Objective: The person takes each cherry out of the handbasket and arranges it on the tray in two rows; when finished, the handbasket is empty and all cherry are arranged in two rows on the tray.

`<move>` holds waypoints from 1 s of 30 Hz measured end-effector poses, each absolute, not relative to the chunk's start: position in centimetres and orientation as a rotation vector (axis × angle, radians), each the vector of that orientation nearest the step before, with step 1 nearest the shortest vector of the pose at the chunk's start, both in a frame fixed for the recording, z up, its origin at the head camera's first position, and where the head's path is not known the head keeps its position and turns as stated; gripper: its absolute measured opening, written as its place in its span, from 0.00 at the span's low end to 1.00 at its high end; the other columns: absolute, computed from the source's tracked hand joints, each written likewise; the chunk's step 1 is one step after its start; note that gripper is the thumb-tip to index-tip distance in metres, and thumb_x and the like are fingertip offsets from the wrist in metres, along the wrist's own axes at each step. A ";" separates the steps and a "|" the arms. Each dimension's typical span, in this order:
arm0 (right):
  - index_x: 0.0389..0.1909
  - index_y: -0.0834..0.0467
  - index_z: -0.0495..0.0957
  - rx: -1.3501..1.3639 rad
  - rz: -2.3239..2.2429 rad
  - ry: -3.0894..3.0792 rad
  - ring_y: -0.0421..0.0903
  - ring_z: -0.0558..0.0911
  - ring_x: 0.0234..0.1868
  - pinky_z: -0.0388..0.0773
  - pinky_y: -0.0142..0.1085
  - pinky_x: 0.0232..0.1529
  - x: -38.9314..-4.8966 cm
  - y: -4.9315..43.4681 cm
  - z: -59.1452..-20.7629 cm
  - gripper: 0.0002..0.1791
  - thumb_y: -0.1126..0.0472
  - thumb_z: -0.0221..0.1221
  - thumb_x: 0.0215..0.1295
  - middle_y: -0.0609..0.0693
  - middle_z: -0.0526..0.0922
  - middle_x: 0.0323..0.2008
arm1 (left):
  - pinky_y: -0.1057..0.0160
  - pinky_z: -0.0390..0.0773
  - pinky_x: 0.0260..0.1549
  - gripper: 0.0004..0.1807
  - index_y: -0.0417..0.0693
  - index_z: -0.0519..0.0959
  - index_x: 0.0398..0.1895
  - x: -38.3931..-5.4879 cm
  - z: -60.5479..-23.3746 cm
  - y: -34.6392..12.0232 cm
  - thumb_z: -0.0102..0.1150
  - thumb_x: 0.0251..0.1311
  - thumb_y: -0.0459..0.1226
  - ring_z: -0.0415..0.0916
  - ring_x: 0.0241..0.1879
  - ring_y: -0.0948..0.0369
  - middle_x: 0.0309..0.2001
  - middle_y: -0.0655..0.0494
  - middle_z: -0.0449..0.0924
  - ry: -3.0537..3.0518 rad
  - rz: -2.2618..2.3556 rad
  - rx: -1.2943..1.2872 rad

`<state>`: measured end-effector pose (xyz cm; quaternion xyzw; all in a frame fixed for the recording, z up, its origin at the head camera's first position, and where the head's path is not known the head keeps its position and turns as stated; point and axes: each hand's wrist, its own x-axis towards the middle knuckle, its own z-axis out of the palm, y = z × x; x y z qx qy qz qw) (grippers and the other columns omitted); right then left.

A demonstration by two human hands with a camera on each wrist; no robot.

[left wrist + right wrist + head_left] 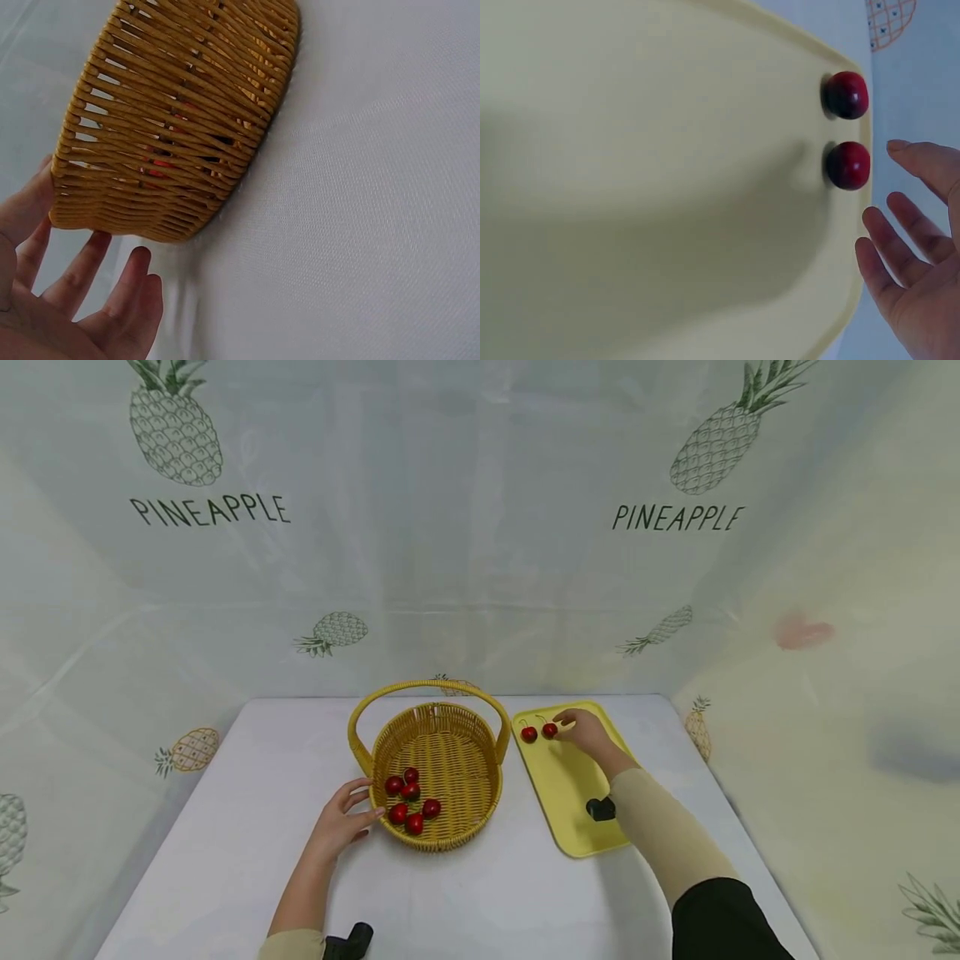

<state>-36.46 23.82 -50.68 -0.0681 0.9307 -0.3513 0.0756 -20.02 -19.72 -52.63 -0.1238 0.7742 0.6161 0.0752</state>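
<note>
In the head view my left hand [343, 823] holds the near left rim of a yellow woven basket [468, 777], thumb over the edge and fingers spread along the outer wall [172, 112]. Several red cherries [410, 792] lie inside, gathered at the left. To the right, my right hand [587, 732] hovers over the far end of a yellow tray [573, 793]. Two stemmed cherries lie there, one at the left [528, 734] and one [550, 730] close by the fingertips. In the right wrist view the fingers [911, 259] are spread, apart from both cherries [847, 166].
The basket's tall arched handle [431, 683] rises over its opening. Basket and tray stand side by side on a white-covered table [480, 902]. Behind the table hangs a pale curtain [480, 527] printed with pineapples.
</note>
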 end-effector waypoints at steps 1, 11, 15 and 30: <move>0.55 0.67 0.76 -0.218 -1.050 2.793 0.63 0.77 0.50 0.77 0.50 0.44 -36.3 23.8 -50.6 0.21 0.66 0.64 0.63 0.67 0.76 0.53 | 0.49 0.79 0.41 0.31 0.48 0.67 0.66 -20.0 -52.7 -19.7 0.67 0.59 0.33 0.79 0.44 0.55 0.65 0.35 0.67 2.323 1.850 -0.364; 0.56 0.68 0.76 -0.328 -1.121 2.699 0.59 0.78 0.48 0.78 0.47 0.45 -33.8 23.2 -49.1 0.21 0.67 0.65 0.61 0.65 0.77 0.53 | 0.45 0.78 0.45 0.32 0.49 0.66 0.68 -20.2 -52.8 -20.0 0.66 0.60 0.35 0.78 0.48 0.52 0.66 0.36 0.66 2.330 1.831 -0.350; 0.56 0.69 0.76 -0.376 -1.147 2.649 0.57 0.79 0.46 0.79 0.45 0.43 -32.7 23.0 -48.7 0.20 0.69 0.64 0.62 0.67 0.76 0.54 | 0.46 0.77 0.45 0.32 0.49 0.66 0.68 -20.2 -52.7 -19.9 0.66 0.61 0.34 0.76 0.51 0.49 0.66 0.37 0.66 2.318 1.842 -0.349; 0.53 0.63 0.80 -0.632 -1.031 2.501 0.56 0.79 0.46 0.79 0.43 0.44 -29.9 20.1 -47.1 0.20 0.68 0.67 0.58 0.62 0.80 0.50 | 0.46 0.78 0.44 0.31 0.49 0.67 0.66 -20.1 -52.9 -20.0 0.66 0.60 0.33 0.77 0.49 0.50 0.65 0.36 0.67 2.307 1.868 -0.352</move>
